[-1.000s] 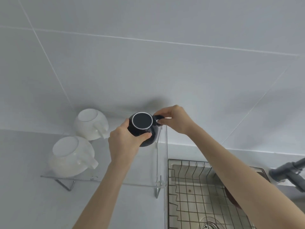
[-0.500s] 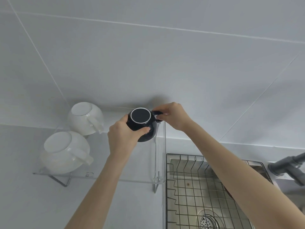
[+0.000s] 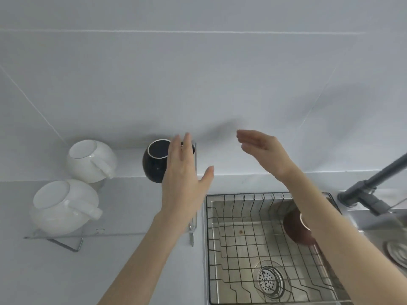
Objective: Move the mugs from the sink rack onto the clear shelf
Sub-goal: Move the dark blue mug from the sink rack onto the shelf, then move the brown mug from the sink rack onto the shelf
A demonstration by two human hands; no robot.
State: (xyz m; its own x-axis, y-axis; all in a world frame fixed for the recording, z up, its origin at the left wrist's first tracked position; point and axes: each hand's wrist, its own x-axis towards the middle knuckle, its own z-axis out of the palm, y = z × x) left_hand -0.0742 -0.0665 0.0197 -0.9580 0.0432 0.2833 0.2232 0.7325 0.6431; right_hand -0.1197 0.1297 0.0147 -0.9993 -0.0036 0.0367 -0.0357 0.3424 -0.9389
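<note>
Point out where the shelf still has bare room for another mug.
Free: the shelf's front middle, between the front white mug and the left hand, and the gap between the rear white mug and the black mug. The left end is crowded.

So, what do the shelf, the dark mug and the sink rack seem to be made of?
The shelf looks like clear acrylic or glass: the counter shows through it, and only its edges catch light. The dark mug seems to be glazed ceramic, glossy navy with a pale unglazed foot ring. The sink rack looks like thin dark metal wire, perhaps coated.
</note>
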